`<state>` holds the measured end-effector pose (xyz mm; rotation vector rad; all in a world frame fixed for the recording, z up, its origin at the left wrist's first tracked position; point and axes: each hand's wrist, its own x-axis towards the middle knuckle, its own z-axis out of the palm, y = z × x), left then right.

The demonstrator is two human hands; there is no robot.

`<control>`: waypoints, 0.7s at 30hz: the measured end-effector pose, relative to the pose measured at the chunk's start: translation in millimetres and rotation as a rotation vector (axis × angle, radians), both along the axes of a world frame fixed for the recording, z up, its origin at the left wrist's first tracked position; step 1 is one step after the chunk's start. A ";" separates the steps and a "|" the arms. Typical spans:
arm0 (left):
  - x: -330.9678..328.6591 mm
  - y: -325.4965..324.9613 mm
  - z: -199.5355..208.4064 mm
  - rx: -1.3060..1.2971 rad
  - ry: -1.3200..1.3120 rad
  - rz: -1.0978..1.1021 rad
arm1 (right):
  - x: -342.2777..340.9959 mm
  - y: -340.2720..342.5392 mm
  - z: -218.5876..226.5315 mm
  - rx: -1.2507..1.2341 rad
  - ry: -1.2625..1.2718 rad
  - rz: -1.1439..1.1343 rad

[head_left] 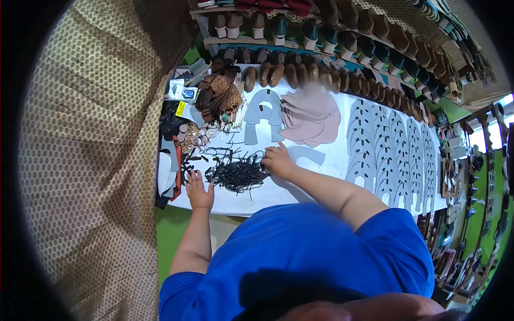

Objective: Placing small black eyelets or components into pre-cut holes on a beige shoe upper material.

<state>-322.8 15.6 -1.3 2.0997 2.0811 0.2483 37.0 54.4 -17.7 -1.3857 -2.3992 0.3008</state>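
A tangled heap of thin black strips (235,174) lies near the front edge of the white table, too fine to tell their exact kind. My left hand (198,193) rests to the left of the heap, fingers apart and holding nothing I can see. At the heap's right edge is my right hand (277,161), its fingers spread and its tips touching or nearly touching the strips. Just beyond it, a grey U-shaped piece (263,113) lies with small dark tabs on it. Another grey piece (308,156) sits partly behind my right hand.
Pink cut pieces (313,120) are fanned out at mid-table. Rows of grey curved pieces with dark tabs (383,155) cover the right side. Leopard-print and brown pieces (218,96) are piled at the far left. Shoe lasts (292,75) line the back, below shelves of heeled shoe forms (310,35).
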 end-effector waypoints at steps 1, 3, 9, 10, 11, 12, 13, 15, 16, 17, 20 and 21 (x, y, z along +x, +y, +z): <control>-0.3 -0.5 -0.4 0.006 0.001 -0.002 | -1.3 0.7 4.0 -0.001 -0.012 0.019; -1.1 -1.2 -1.3 0.001 0.003 0.002 | -0.7 3.4 12.8 0.004 -0.068 0.066; -0.9 -0.7 -0.4 -0.004 0.011 0.004 | -3.3 6.8 23.2 -0.017 -0.110 0.125; -1.3 -0.7 -0.6 0.000 0.013 0.001 | -6.3 8.0 30.7 -0.050 -0.103 0.125; -1.9 -0.6 -0.7 0.001 0.012 0.006 | -8.8 10.6 38.3 -0.049 -0.104 0.130; -2.8 -0.7 -0.4 -0.002 0.013 0.005 | -10.7 15.1 46.6 -0.159 -0.175 0.142; -3.3 -1.3 -0.7 -0.006 0.013 0.004 | -14.2 20.3 59.8 -0.272 -0.247 0.154; -2.3 -0.7 2.2 -0.003 0.008 0.006 | -29.4 39.5 72.8 -0.397 -0.249 0.118; -1.8 -1.6 2.3 0.000 0.004 0.009 | -40.5 50.0 77.0 -0.522 -0.250 0.081; -1.1 -2.1 2.0 -0.003 0.001 0.012 | -52.0 59.8 81.7 -0.489 -0.106 0.040; -1.4 -0.2 2.6 0.000 0.016 0.017 | -90.7 84.2 75.9 -0.379 0.292 -0.065; -0.2 1.2 2.8 0.002 0.011 0.012 | -97.4 89.3 71.9 -0.298 0.548 -0.132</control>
